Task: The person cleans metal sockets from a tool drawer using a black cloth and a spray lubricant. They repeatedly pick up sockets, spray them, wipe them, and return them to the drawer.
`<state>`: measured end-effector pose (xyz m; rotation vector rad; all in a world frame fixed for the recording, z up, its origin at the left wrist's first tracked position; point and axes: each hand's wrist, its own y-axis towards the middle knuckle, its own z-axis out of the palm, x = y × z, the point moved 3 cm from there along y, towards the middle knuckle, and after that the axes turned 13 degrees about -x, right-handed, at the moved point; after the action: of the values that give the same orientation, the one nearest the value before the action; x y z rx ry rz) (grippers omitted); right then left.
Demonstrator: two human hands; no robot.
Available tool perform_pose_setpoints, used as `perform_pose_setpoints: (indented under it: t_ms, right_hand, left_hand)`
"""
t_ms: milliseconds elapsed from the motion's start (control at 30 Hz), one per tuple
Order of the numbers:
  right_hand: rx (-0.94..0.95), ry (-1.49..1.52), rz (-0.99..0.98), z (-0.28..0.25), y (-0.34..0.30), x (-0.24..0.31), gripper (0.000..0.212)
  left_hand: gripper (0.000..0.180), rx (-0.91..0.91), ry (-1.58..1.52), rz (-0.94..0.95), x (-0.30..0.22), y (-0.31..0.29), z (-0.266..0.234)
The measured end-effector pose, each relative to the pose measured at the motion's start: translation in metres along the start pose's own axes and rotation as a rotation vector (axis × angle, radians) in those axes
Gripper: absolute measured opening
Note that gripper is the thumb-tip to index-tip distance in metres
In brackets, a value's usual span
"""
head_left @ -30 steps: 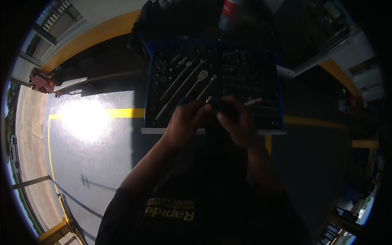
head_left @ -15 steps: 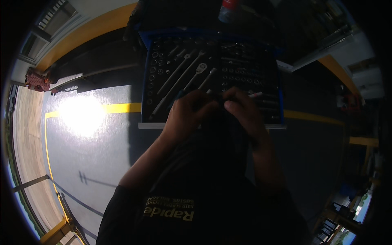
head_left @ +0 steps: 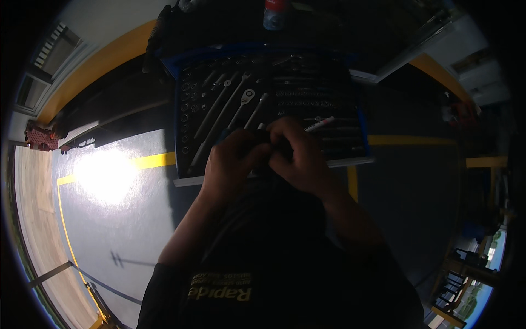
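Observation:
My left hand (head_left: 231, 159) and my right hand (head_left: 299, 156) meet above the front edge of an open tool drawer (head_left: 192, 181). Both have bent, closed fingers around something dark between them, too shadowed to make out. Behind the hands, the drawer's dark inlay carries a ratchet (head_left: 248, 96), long steel bars and rows of sockets (head_left: 185, 107). A slim white-and-pink stick (head_left: 320, 124) lies in the drawer just beyond my right hand.
A clear bottle with a red top (head_left: 274, 16) stands on the dark surface behind the drawer. Yellow lines (head_left: 156, 160) cross the grey floor, which has strong sun glare at left. A red perforated object (head_left: 41, 137) sits at the far left.
The view has shifted, so the drawer and bottle appear further left and slightly tilted. My right hand has turned and its fingers have drawn in closer to my left hand.

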<state>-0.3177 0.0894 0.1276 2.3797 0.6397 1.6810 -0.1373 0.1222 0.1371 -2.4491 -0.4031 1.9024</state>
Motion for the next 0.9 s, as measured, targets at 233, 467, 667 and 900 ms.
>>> perform_pose_setpoints:
  t_ms: [233, 467, 667, 900]
  right_hand:
    - [0.072, 0.301, 0.286, -0.004, 0.002, -0.012, 0.02]
    - [0.164, 0.417, 0.497, -0.012, 0.005, -0.022, 0.016]
    - [0.182, 0.479, 0.576, -0.016, 0.001, -0.025, 0.019]
    - [0.1, 0.225, 0.443, -0.01, 0.001, -0.017, 0.017]
  left_hand:
    - [0.03, 0.071, 0.118, 0.328, -0.005, 0.004, -0.004]
    - [0.028, 0.173, 0.306, 0.749, -0.018, 0.014, -0.003]
    - [0.028, 0.192, 0.31, 0.889, -0.013, 0.021, -0.002]
    - [0.025, 0.209, 0.132, 0.225, -0.009, 0.021, -0.005]
